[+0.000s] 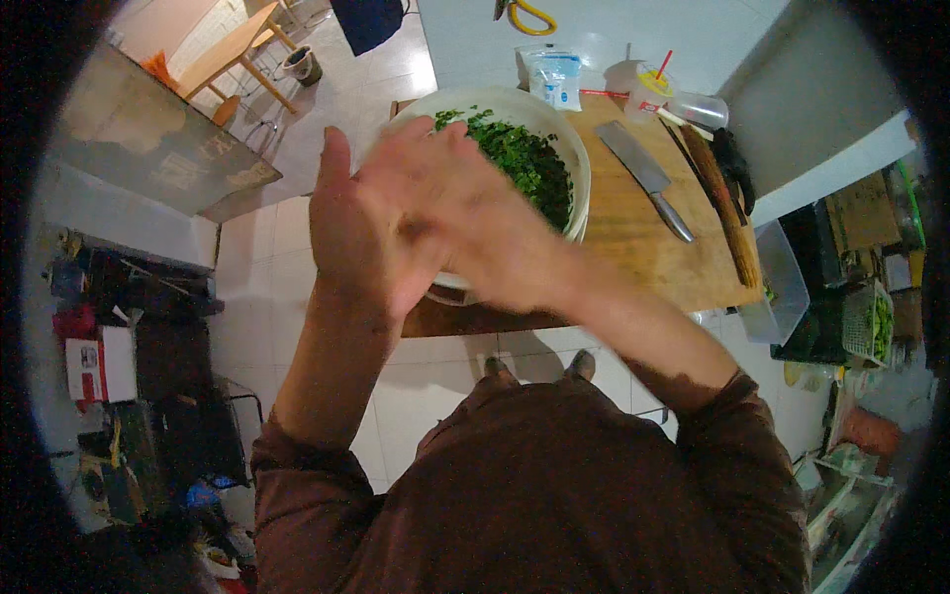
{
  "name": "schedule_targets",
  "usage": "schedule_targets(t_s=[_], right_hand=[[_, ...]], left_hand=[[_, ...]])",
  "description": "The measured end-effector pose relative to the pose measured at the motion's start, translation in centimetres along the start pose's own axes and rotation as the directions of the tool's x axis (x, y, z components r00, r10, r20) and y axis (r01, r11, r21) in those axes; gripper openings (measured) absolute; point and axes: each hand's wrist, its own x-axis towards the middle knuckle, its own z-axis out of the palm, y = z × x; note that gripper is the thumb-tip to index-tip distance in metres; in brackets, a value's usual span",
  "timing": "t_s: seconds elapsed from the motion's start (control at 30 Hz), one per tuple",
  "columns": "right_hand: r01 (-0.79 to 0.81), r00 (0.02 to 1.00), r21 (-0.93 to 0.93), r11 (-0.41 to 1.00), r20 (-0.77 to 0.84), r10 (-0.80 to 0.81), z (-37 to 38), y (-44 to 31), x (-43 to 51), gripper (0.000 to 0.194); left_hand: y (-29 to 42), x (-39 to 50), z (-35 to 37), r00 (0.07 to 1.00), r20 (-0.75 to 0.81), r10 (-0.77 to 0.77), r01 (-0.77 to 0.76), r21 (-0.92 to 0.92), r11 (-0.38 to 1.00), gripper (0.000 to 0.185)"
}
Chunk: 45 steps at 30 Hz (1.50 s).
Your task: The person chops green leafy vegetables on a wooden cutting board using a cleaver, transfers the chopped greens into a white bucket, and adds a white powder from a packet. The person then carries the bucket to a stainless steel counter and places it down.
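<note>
My left hand (356, 223) is raised in front of the near left rim of a large white basin (577, 152), its thumb pointing up. Across it lies my right hand (475, 215), blurred, with its fingers over the left palm; the two hands touch. Nothing shows between them, though the place where they meet is partly hidden. Chopped green leaves (519, 160) fill part of the basin behind the hands. To the right of the basin, a cleaver (638, 163) with a metal handle rests on the wooden table (623, 260).
A plastic packet (555, 78) stands behind the basin. At the table's back right are a lidded plastic cup (648, 96) with a red straw and a clear cup (698, 110) on its side. Long brown sticks (720, 200) line the right edge. Yellow-handled scissors (531, 18) are at the wall.
</note>
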Motion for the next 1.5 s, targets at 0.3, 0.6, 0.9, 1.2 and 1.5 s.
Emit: schedule_targets(t_s=[0.3, 0.6, 0.9, 1.2, 1.5], right_hand=[[-0.261, 0.964, 0.107, 0.959, -0.026, 0.265, -5.3, -3.2, 1.0, 0.039], [-0.155, 0.973, -0.268, 0.951, -0.209, 0.099, -7.8, -0.2, -3.0, 0.026], [-0.921, 0.385, 0.101, 0.376, 0.381, 0.841, -8.5, -2.9, -31.5, 0.02], [-0.976, 0.195, 0.038, 0.216, 0.598, 0.777, -2.3, -6.1, -41.0, 0.026], [-0.955, 0.14, -0.12, 0.27, 0.623, 0.77, -4.2, -8.4, -44.2, 0.028]], left_hand=[[-1.1, -0.9, -0.9, 0.976, -0.042, 0.213, -0.213, 0.023, 0.977, 0.083], [-3.5, -3.9, 1.1, 0.912, 0.147, 0.383, -0.38, -0.049, 0.924, 0.057], [-21.1, -16.9, -6.0, 0.902, -0.429, 0.055, 0.03, 0.19, 0.981, 0.02], [-35.0, -9.3, -8.6, 0.833, -0.473, -0.288, 0.204, -0.22, 0.954, 0.04], [-37.8, -1.6, -9.4, 0.881, -0.347, -0.322, 0.225, -0.289, 0.93, 0.045]])
